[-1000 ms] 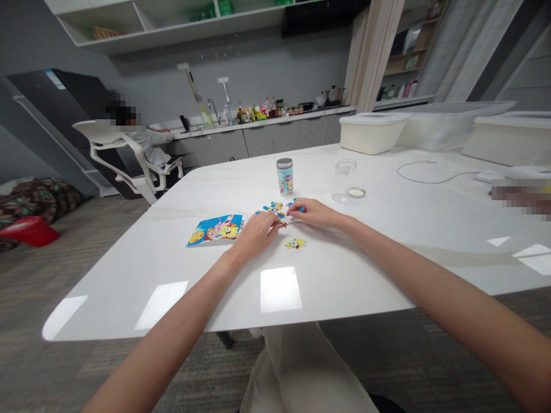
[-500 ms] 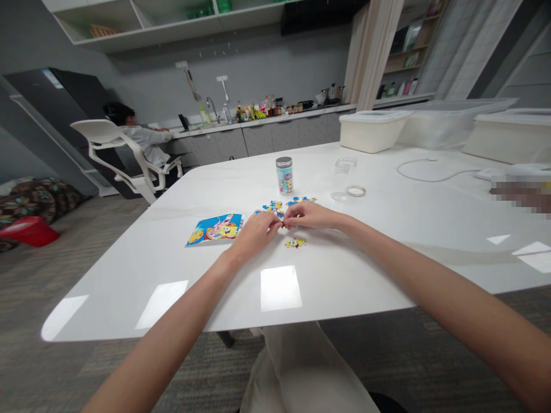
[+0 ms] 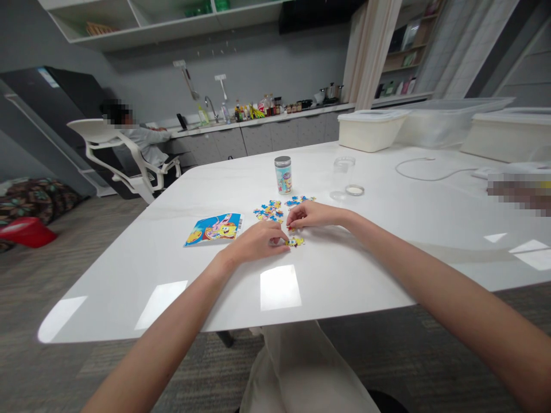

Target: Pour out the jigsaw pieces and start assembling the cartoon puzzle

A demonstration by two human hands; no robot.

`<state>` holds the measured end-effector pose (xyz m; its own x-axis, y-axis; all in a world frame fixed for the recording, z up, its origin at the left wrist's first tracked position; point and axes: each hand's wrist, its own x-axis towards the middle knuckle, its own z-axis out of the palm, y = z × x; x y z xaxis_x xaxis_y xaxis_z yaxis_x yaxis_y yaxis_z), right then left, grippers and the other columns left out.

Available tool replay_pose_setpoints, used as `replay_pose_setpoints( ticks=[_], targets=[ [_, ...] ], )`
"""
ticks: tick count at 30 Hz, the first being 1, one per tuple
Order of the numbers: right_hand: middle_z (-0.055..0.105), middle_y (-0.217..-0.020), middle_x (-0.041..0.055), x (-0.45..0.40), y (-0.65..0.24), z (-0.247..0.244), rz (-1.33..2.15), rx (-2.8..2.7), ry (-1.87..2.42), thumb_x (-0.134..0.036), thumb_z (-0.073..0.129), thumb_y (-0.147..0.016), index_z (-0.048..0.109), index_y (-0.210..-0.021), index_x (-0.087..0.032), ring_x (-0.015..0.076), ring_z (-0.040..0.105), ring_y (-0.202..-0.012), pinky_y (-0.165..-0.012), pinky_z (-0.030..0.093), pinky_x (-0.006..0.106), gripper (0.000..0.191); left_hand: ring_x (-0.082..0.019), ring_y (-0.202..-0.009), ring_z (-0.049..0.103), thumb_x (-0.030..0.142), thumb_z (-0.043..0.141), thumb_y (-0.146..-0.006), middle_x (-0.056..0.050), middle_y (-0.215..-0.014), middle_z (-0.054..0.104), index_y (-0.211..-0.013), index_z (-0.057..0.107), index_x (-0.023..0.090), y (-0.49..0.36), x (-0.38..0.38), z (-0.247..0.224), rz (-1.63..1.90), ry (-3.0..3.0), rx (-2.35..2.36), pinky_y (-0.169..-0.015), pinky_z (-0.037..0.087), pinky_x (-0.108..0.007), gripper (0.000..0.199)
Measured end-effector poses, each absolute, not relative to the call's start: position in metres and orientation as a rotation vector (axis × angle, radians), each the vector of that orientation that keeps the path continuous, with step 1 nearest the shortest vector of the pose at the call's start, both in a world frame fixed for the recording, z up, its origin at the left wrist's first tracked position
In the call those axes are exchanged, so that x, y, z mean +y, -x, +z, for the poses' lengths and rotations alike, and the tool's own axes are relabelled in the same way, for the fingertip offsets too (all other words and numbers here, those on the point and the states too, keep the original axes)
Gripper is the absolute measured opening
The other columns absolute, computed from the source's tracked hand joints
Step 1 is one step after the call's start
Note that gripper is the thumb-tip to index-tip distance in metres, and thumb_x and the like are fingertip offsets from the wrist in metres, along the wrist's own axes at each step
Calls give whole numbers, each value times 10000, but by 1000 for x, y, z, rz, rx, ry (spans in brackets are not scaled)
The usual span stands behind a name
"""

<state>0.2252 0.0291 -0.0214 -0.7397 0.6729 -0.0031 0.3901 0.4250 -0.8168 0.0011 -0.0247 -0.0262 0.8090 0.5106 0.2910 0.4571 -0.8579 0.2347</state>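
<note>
Joined yellow jigsaw pieces [image 3: 296,242] lie on the white table. My left hand [image 3: 258,241] grips their left end between thumb and fingertips. Just above them, my right hand [image 3: 312,213] pinches a small jigsaw piece [image 3: 291,228] with some red on it, mostly hidden by the fingers. Beyond my hands are loose blue and yellow jigsaw pieces [image 3: 269,210], with another cluster [image 3: 297,201] to their right. A picture card [image 3: 215,229] with cartoon figures rests left of my left hand. Behind the pieces stands a cartoon-printed tin [image 3: 283,175] with a silver lid.
A clear container [image 3: 344,166] and a round lid [image 3: 355,190] sit to the right of the tin. Farther right are a white cable [image 3: 413,178] and lidded storage boxes [image 3: 372,131]. A person [image 3: 144,143] sits by the counter at the back left.
My left hand has come down toward me, from the loose pieces to the joined yellow ones. My right hand has shifted slightly, and a small piece now shows in its fingertips.
</note>
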Motion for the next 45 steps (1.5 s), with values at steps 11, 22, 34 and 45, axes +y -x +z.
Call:
replay_pose_setpoints(
  ticks=[11, 22, 34, 45],
  targets=[
    [731, -800, 28, 24, -223, -16, 1148, -2449, 936, -238, 632, -750, 748, -808, -170, 142, 619, -721, -662, 448, 251, 146, -133, -682, 535, 301, 577, -907, -17, -705, 577, -905, 745, 195, -1, -22, -28, 469, -2842, 763, -695, 432, -267, 199],
    [732, -775, 13, 23, -223, -18, 1211, -2436, 920, -231, 661, -766, 751, -807, -175, 133, 622, -706, -716, 467, 275, 114, -128, -673, 529, 289, 583, -906, -11, -704, 569, -919, 742, 186, -2, -21, -29, 473, -2827, 761, -681, 424, -260, 190],
    [727, -759, 4, 25, -223, -19, 1202, -2462, 901, -209, 650, -755, 752, -805, -179, 122, 620, -691, -662, 461, 250, 117, -129, -668, 526, 319, 558, -915, -15, -708, 569, -899, 732, 194, -1, -21, -31, 466, -2831, 776, -686, 427, -266, 215],
    [713, -749, 17, 24, -221, -19, 1157, -2478, 926, -217, 658, -750, 748, -813, -171, 127, 585, -664, -637, 438, 256, 120, -126, -654, 515, 308, 566, -910, -12, -696, 563, -882, 731, 188, -2, -21, -30, 480, -2825, 756, -679, 420, -261, 205]
  ],
)
